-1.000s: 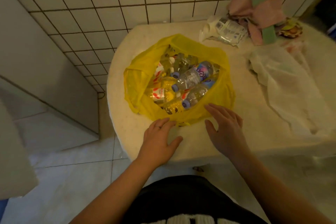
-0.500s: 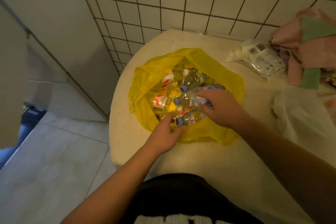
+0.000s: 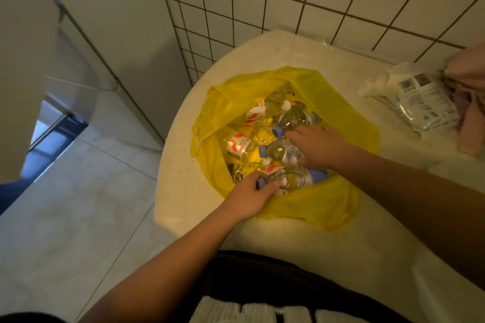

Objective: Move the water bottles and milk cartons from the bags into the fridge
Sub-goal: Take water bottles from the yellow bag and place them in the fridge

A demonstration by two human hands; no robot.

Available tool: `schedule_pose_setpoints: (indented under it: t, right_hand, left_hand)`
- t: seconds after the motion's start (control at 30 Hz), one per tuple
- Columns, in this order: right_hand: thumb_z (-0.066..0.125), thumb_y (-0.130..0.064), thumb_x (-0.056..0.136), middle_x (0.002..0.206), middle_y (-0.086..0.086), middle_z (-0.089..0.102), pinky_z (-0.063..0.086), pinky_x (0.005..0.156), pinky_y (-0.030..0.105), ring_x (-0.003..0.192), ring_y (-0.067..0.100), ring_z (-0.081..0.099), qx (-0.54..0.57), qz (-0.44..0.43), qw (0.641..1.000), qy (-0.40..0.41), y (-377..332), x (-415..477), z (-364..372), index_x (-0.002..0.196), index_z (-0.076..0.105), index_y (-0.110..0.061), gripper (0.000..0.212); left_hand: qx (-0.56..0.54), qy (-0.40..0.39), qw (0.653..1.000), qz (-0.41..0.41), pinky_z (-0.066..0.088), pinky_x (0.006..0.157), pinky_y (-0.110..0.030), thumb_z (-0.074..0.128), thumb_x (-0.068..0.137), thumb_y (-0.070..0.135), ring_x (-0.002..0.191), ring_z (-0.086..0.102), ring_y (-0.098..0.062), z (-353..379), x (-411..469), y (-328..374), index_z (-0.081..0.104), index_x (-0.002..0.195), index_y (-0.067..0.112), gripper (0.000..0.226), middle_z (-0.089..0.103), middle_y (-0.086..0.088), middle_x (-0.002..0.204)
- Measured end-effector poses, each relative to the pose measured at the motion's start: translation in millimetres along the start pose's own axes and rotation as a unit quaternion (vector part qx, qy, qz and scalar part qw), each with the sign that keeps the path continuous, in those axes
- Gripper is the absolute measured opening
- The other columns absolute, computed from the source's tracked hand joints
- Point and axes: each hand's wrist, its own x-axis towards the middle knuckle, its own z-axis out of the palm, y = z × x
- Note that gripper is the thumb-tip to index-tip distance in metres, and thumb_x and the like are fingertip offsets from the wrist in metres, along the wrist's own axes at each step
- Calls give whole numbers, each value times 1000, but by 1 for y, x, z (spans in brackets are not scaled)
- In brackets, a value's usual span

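As the bottles lie heaped in the bag on the tabletop, my left grip clasps the near bottle by its neck, my right grip the next bottle round its body. Full, I judge them heavy, slick, thin-walled; firm waist holds suit.

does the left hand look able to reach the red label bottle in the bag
Probably yes: the red-label bottle lies uncovered just beyond the left hand, but that hand grips a blue-capped bottle and must let go first.
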Motion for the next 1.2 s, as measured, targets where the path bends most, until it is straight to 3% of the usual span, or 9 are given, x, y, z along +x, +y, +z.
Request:
schedule_pose_setpoints:
  t: [0.13,0.23,0.33,0.53,0.63,0.7,0.87,1.03,1.2]
  right_hand:
    - [65,-39,82,126,5,51,39,94,43,117,29,53,0,-9,1000,-4,0,13,9,131,36,-22,59]
    - [71,-41,78,121,3,53,41,84,36,112,27,56,38,-23,999,12,5,16,10,127,40,-22,61]
    - [77,-46,72,115,3,56,44,76,34,103,26,58,86,-29,995,38,11,15,12,121,46,-20,63]
    - [74,-53,71,123,12,49,50,82,42,109,34,53,159,-9,978,136,16,-6,16,133,45,-13,79]
    - [67,-53,68,113,15,53,52,76,45,99,36,55,205,-8,955,216,18,-19,14,124,51,-6,74]
    - [76,-39,66,111,16,53,52,77,44,98,37,55,230,4,939,255,20,-28,11,122,52,-4,71]
    - [80,-14,64,113,18,51,49,84,39,103,34,53,318,45,872,368,19,-55,-6,122,50,0,67]
    - [86,-10,67,116,11,50,37,87,4,104,9,49,451,82,778,430,11,-83,-22,124,48,-4,69]
    - [86,-10,69,113,4,62,50,86,16,101,6,63,598,89,685,407,-1,-102,-27,127,47,-5,70]
  left_hand:
    - [-48,-15,998,-24,48,71,-23,62,93,43,84,62,-12,1,-3,-1,60,112,19,31,67,1,100]
    - [-86,1,996,-32,48,67,-32,64,92,40,65,57,-13,3,-6,-3,58,96,10,31,61,-3,78]
    - [-100,21,995,-20,47,70,-37,66,90,42,67,58,-14,2,-6,-3,56,85,15,29,63,-9,74]
    - [-125,75,989,13,51,80,-40,68,90,36,79,65,-23,-1,-9,7,60,85,10,28,69,-9,80]
    - [-105,113,987,33,52,76,-40,67,90,40,82,66,-23,-6,-9,18,62,88,13,27,69,-7,83]
    - [-83,142,985,60,51,68,-36,66,90,41,73,62,-19,-10,-11,29,61,87,13,28,66,-6,79]
    - [-31,211,967,140,45,59,-31,66,90,39,66,56,-15,-25,-23,54,61,88,15,24,63,-2,75]
    - [9,256,939,228,43,57,-15,70,88,38,72,57,-4,-43,-35,77,63,93,20,20,63,11,79]
    - [118,250,912,303,39,68,-11,61,87,57,81,53,-2,-72,-43,94,60,100,27,32,56,18,87]
